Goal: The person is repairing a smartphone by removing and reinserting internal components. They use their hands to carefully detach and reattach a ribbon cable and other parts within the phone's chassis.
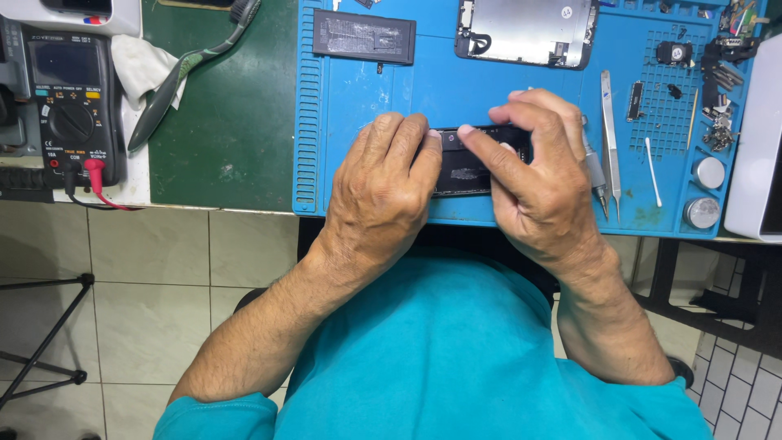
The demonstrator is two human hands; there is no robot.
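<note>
Looking down from my head camera, I have both hands on a dark opened phone body point(464, 167) that lies on the blue work mat point(366, 98), near the mat's front edge and just above my lap. My left hand point(383, 191) lies over the phone's left end, fingers curled down along its upper edge and closed loosely on it, pinning it to the mat. My right hand point(538, 175) covers the right end; its forefinger stretches leftward across the phone's top face, the other fingers bent over the far edge, so this hand is partly closed around the phone too. Only the middle strip of the phone shows between my hands.

Just right of my right hand lie a screwdriver point(595, 175) and metal tweezers point(611, 143), side by side, pointing toward me. Further right a white swab point(653, 171) and two round silver tins point(705, 191) sit on the mat. At the mat's far edge rest a black flat battery point(364, 37) and a screen panel point(529, 31) lying face down. Off the mat, on the green table point(236, 122), a brush point(183, 77) lies slanted, and a multimeter point(72, 110) stands at the far left.
</note>
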